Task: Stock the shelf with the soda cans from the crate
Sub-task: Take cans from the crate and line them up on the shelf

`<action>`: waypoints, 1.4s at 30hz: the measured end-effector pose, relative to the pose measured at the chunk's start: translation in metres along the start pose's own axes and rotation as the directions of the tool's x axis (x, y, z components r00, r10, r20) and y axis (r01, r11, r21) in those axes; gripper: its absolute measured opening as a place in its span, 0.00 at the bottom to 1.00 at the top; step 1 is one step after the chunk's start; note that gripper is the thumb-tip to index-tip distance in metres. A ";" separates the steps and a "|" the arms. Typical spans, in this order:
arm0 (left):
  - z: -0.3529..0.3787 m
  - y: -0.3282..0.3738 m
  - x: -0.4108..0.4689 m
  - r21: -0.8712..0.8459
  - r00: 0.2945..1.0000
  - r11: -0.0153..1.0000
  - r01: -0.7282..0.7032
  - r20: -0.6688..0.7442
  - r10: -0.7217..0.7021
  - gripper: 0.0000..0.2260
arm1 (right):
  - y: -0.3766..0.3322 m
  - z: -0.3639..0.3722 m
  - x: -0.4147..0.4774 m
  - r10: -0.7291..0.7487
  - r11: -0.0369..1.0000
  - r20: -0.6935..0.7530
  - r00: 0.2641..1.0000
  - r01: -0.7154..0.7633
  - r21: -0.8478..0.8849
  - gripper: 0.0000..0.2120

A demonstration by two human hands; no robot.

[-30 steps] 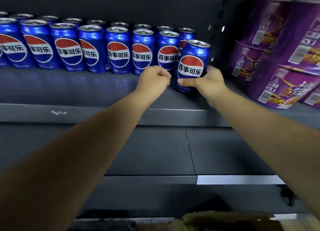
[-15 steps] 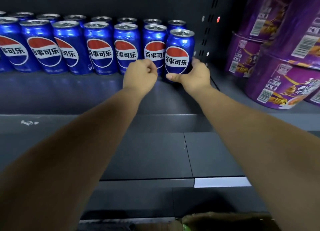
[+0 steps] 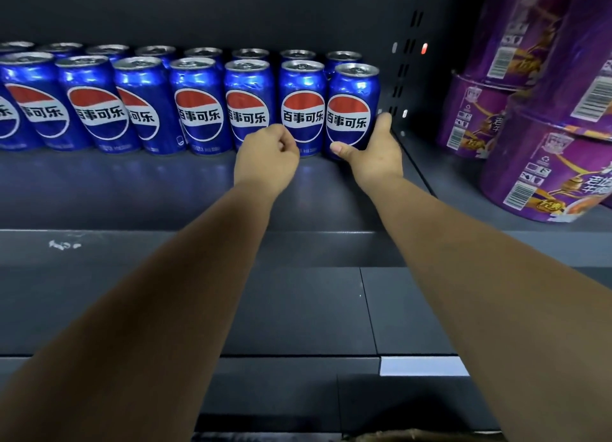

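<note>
On the dark shelf (image 3: 132, 189), the soda can (image 3: 352, 90) stands upright at the right end of the front row of cans (image 3: 195, 110). The right hand (image 3: 374, 156) holds its base, grip curled round it; the left hand (image 3: 265, 160) just beside has its grip pressed together, holding nothing.

both arms outstretched, left hand (image 3: 266, 163) in a loose fist, right hand (image 3: 374, 158) with thumb and fingers (image 3: 384, 122) round a can (image 3: 352, 107)

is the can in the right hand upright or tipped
Upright: the end can, gripped by the right hand, stands straight, lid on top, in line with the front row on the shelf.
</note>
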State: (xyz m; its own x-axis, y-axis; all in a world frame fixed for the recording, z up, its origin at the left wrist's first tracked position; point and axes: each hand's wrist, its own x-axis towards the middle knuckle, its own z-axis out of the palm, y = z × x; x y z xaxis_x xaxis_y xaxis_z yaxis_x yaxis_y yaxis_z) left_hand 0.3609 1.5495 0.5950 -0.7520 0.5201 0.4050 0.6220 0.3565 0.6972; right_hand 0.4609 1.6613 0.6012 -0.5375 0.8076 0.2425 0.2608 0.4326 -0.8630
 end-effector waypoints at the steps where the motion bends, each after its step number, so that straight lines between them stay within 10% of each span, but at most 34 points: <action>1: 0.000 0.000 0.000 0.004 1.000 1.000 -0.006 0.002 0.006 0.05 | 0.000 0.001 0.001 -0.001 1.000 -0.001 1.000 0.001 -0.006 0.25; 42: -0.037 0.020 -0.044 -0.019 0.982 0.998 -0.053 0.182 0.056 0.07 | -0.032 -0.003 -0.035 0.088 0.909 -0.081 0.993 -0.114 -0.400 0.42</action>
State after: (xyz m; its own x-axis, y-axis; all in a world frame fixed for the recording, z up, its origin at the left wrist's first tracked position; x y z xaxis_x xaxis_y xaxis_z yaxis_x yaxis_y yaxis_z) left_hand 0.3984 1.5044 0.6127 -0.6635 0.6721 0.3287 0.6571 0.3136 0.6855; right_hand 0.4737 1.6209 0.6217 -0.4453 0.8726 0.2008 0.6190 0.4620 -0.6351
